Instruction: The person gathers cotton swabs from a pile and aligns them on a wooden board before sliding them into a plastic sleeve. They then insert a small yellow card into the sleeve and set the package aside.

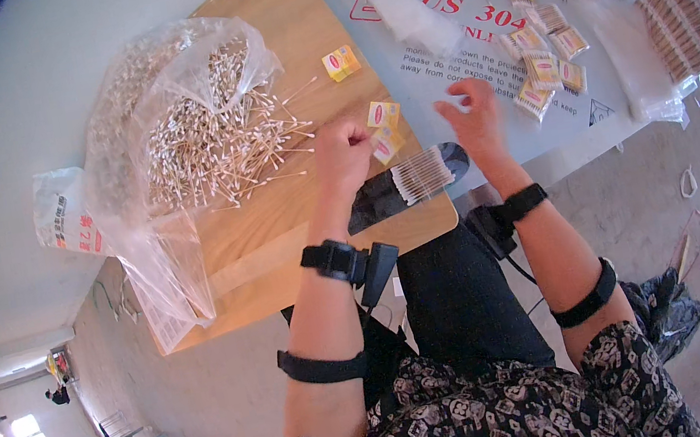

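My left hand [346, 156] is closed beside two yellow-and-white label cards [383, 114] on the wooden table; its curled fingers hide whatever is in them. To the right, over the printed metal-look sheet, my right hand [476, 119] has its thumb and forefinger curved and apart, with nothing visible between them. Between and below the hands, a neat row of cotton swabs [422, 176] lies on a dark pad [373, 203] near the table's front edge. Left of my left hand, a heap of loose cotton swabs [209, 149] spills from a large clear plastic bag [163, 236].
A stack of yellow cards [339, 63] stands farther back. Small swab packs [542, 71] lie scattered at right, beyond my right hand. Clear bags [418, 17] lie on the sheet. Large wrapped bundles of packs [691, 13] line the far right edge.
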`<action>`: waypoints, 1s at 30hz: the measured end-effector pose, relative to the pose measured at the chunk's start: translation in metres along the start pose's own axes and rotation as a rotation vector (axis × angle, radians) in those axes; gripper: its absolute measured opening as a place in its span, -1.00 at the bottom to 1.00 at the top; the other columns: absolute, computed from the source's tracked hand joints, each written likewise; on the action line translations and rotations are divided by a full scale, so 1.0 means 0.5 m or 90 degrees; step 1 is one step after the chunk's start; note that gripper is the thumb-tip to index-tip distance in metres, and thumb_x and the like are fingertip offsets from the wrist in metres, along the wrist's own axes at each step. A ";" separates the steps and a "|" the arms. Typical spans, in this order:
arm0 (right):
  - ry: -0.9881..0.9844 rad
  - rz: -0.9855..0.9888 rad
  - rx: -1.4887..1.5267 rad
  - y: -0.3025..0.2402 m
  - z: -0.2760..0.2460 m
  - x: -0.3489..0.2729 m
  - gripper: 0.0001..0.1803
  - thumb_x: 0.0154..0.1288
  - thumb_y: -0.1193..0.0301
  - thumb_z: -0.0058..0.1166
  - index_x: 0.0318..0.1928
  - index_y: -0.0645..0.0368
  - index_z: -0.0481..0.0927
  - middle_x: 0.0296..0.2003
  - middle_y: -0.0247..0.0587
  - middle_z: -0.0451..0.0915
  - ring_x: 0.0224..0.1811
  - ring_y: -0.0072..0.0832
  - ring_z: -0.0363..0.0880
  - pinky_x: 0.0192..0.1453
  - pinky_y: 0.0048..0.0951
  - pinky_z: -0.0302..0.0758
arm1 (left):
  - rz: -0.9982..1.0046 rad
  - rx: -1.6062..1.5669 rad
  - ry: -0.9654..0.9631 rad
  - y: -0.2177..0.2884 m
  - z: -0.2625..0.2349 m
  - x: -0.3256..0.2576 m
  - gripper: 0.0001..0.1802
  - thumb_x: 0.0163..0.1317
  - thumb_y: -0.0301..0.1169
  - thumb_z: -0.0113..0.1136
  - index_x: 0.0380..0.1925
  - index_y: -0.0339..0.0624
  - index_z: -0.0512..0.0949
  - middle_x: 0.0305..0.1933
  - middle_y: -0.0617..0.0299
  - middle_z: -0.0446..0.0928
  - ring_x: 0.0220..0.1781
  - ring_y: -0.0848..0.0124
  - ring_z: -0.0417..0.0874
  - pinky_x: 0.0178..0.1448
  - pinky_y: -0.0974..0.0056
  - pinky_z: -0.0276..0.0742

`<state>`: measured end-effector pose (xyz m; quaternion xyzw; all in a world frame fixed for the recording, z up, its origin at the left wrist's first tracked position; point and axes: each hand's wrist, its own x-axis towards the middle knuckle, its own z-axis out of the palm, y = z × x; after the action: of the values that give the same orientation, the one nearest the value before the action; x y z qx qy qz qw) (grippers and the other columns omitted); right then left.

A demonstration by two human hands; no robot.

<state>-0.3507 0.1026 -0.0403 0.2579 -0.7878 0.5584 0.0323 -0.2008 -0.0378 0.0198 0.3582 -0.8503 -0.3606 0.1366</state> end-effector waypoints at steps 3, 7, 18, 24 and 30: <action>-0.071 0.206 0.075 0.014 -0.043 -0.038 -0.65 0.09 0.27 0.41 -0.29 0.28 0.60 -0.47 -0.30 0.58 -0.43 -0.38 0.53 -0.31 -0.36 0.48 | -0.126 -0.113 -0.114 -0.005 -0.019 -0.039 -0.92 0.07 -0.54 0.36 -0.43 -0.29 0.65 -0.55 0.23 0.60 -0.54 0.46 0.56 -0.43 0.35 0.47; -0.190 0.634 0.437 -0.025 -0.072 -0.090 -0.71 0.11 0.26 0.43 -0.35 0.18 0.63 -0.55 -0.47 0.52 -0.61 -0.66 0.34 -0.55 -0.55 0.21 | -0.161 -0.108 -0.128 -0.006 -0.020 -0.074 -0.94 0.04 -0.55 0.35 -0.47 -0.30 0.65 -0.54 0.28 0.60 -0.55 0.55 0.54 -0.47 0.40 0.43; -0.160 0.612 0.518 -0.049 -0.055 -0.122 -0.87 0.12 0.42 0.38 -0.44 0.10 0.64 -0.62 -0.53 0.52 -0.71 -0.73 0.24 -0.62 -0.58 0.08 | -0.120 0.015 -0.077 0.035 -0.008 -0.084 -0.90 -0.10 -0.49 0.35 -0.55 -0.30 0.66 -0.53 0.03 0.63 -0.47 0.27 0.66 -0.30 0.23 0.56; -0.171 0.613 0.506 -0.040 -0.052 -0.126 -0.89 0.12 0.46 0.36 -0.41 0.11 0.64 -0.58 -0.53 0.53 -0.67 -0.75 0.26 -0.61 -0.59 0.09 | -0.035 0.018 -0.099 0.025 0.021 -0.075 -0.84 -0.11 -0.45 0.40 -0.52 -0.31 0.66 -0.54 0.08 0.63 -0.50 0.35 0.63 -0.35 0.26 0.53; -0.174 0.612 0.507 -0.039 -0.053 -0.124 -0.89 0.15 0.45 0.34 -0.39 0.11 0.63 -0.57 -0.53 0.53 -0.67 -0.76 0.26 -0.60 -0.59 0.08 | 0.037 0.082 -0.065 0.041 0.044 -0.073 -0.83 -0.10 -0.46 0.42 -0.56 -0.30 0.60 -0.56 0.01 0.58 -0.48 0.20 0.64 -0.34 0.18 0.53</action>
<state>-0.2947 0.1449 -0.0348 -0.0637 -0.5449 0.7225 -0.4208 -0.1960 0.0092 0.0199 0.3224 -0.8876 -0.3189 0.0805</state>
